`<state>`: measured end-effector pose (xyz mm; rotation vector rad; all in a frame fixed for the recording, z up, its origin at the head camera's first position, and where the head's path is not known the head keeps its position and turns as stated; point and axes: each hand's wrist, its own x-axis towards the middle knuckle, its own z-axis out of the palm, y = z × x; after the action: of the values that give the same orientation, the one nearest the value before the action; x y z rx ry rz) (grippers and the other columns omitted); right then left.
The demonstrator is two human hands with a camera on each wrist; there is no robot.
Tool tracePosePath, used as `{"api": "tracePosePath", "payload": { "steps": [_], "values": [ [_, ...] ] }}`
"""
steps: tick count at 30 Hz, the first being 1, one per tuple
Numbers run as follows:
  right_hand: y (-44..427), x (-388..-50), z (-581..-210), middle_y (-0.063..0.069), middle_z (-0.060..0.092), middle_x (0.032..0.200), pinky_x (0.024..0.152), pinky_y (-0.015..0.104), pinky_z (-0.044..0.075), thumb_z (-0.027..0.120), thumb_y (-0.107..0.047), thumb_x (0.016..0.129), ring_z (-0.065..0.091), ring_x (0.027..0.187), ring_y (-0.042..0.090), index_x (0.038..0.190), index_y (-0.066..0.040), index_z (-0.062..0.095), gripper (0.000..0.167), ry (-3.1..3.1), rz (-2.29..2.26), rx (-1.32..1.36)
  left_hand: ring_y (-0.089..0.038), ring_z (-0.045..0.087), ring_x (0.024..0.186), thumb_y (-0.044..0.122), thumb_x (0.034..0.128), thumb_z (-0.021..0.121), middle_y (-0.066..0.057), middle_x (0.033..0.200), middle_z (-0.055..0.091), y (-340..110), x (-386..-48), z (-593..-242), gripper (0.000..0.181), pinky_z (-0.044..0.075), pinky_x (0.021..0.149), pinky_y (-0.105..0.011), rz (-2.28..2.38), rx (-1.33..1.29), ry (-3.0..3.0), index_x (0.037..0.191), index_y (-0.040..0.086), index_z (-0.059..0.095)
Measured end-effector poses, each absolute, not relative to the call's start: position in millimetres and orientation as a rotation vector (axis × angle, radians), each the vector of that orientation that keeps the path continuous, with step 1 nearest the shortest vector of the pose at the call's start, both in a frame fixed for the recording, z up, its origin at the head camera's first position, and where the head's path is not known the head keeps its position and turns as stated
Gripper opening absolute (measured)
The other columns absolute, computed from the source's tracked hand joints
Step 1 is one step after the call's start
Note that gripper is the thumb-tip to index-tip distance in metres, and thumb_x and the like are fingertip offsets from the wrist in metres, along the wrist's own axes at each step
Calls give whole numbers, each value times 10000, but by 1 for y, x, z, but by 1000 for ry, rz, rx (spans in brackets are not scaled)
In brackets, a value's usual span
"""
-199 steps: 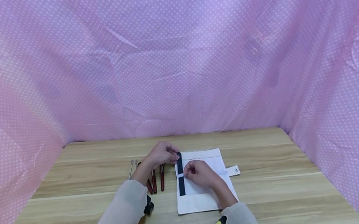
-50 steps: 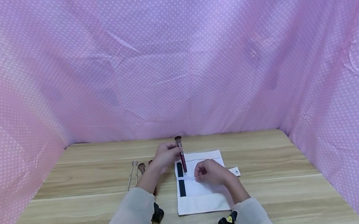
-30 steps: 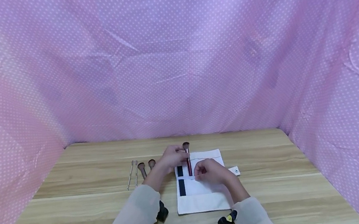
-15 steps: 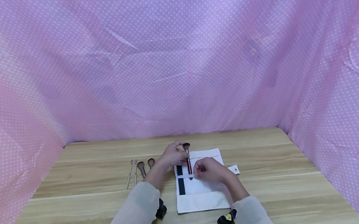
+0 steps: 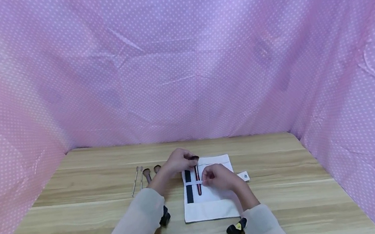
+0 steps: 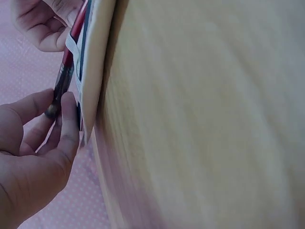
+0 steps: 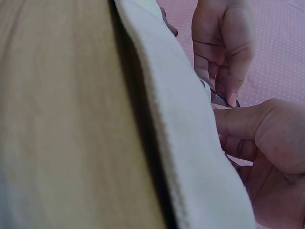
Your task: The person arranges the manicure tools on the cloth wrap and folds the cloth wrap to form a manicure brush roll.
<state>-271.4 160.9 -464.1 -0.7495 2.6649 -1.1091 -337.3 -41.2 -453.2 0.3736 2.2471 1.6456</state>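
A makeup brush with a dark red handle lies along the white fabric brush roll, its handle passing under the white elastic band. My left hand pinches it near the bristle end; the left wrist view shows thumb and fingertips around the brush just by the dark bristles. With curled fingers my right hand pinches the elastic band right of the handle. Left of the brush, a flat black strip sits under the same band. In the right wrist view the roll hides part of the fingertips.
Left of the roll, two dark-bristled brushes lie partly behind the left forearm. Beside them are two slim silvery tools. A snap tab sticks out at the roll's right. Pink dotted cloth surrounds the wooden table.
Earlier the left hand was at the black strip's top. It then brought a brush over the roll and slid its handle down under the band. The right hand shifted slightly right, then stayed.
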Motion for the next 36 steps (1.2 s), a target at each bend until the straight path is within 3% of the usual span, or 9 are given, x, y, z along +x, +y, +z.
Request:
{"api": "tracePosePath", "payload": {
  "steps": [10, 22, 36],
  "values": [
    [162, -274, -468, -71, 635, 774, 718, 245, 477, 656, 38, 916, 559, 735, 71, 854, -109, 686, 163, 2649, -1123, -731, -153, 646, 861, 19, 884, 776, -12, 932, 736, -57, -340, -456, 153, 533, 777, -285, 1408, 633, 2354, 1029, 67, 775],
    [161, -273, -466, -66, 629, 770, 719, 261, 465, 670, 21, 926, 555, 745, 98, 844, -110, 684, 155, 2660, -1107, -707, -153, 683, 879, -71, 878, 733, -12, 918, 754, -60, -338, -453, 174, 557, 851, -313, 1289, 730, 2304, 983, 60, 779],
    [160, -271, -465, -76, 616, 749, 679, 251, 457, 700, -16, 921, 543, 709, 90, 849, -125, 694, 131, 2676, -1075, -692, -163, 702, 874, -84, 877, 733, -35, 912, 756, -56, -338, -456, 169, 572, 827, -300, 1260, 774, 2214, 985, 40, 773]
  ]
}}
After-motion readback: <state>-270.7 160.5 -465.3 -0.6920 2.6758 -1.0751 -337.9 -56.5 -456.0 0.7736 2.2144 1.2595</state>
